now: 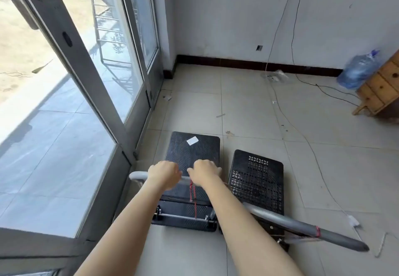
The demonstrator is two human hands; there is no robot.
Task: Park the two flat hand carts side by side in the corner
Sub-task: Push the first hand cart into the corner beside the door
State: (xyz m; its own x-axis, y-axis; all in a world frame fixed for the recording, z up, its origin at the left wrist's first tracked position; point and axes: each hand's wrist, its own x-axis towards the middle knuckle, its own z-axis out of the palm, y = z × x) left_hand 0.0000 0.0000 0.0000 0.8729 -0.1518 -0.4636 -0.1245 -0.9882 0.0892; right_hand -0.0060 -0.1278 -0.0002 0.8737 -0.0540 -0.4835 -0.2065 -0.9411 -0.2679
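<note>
Two black flat hand carts stand side by side on the tiled floor. The left cart has a ribbed deck with a white sticker and stands next to the glass door frame. Its grey handle bar is upright, with a red cord tied to it. My left hand and my right hand both grip this bar. The right cart has a perforated deck. Its grey handle leans to the right and is free of my hands. The corner of the room lies some tiles ahead.
A sliding glass door runs along the left. White and black cables trail over the floor on the right. A blue water jug and a wooden cabinet stand at the far right wall. Small scraps litter the tiles.
</note>
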